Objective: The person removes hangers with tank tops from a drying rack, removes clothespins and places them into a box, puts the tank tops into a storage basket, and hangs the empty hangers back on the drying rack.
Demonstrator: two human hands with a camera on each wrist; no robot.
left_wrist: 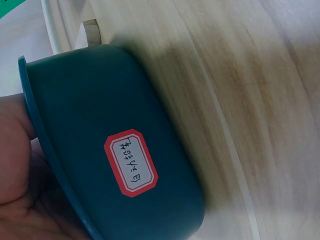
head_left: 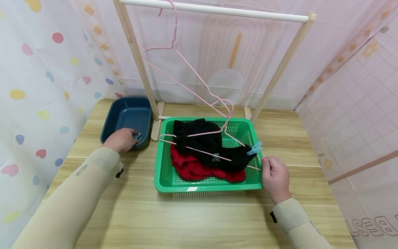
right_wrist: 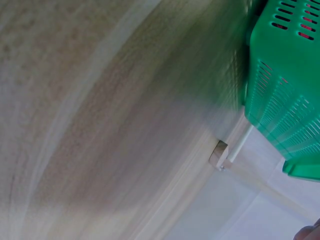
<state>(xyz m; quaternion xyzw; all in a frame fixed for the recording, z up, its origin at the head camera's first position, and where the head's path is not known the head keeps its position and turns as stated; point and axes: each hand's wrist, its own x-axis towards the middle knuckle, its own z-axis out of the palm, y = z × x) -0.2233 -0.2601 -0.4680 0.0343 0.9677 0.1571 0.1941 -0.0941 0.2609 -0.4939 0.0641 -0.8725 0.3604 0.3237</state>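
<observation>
My left hand (head_left: 120, 140) reaches over the near rim of a dark blue bin (head_left: 126, 112), its fingers down by small bluish clips (head_left: 137, 137); I cannot tell whether it pinches one. In the left wrist view, that hand (left_wrist: 15, 165) lies behind the bin's labelled wall (left_wrist: 85, 120). My right hand (head_left: 275, 178) grips the right end of a pink hanger (head_left: 228, 119). A black garment (head_left: 202, 133) with a small white print is draped on this hanger. One light blue clothespin (head_left: 255, 148) fastens the garment's right end near the right hand.
The hanger and black garment lie over a green basket (head_left: 180, 188), with a red garment (head_left: 199, 169) inside it. Behind stands a wooden rack with a white rail (head_left: 217, 10); a second pink hanger (head_left: 189, 65) hangs from it. Patterned curtains (head_left: 46, 86) surround the wooden table (head_left: 186, 221).
</observation>
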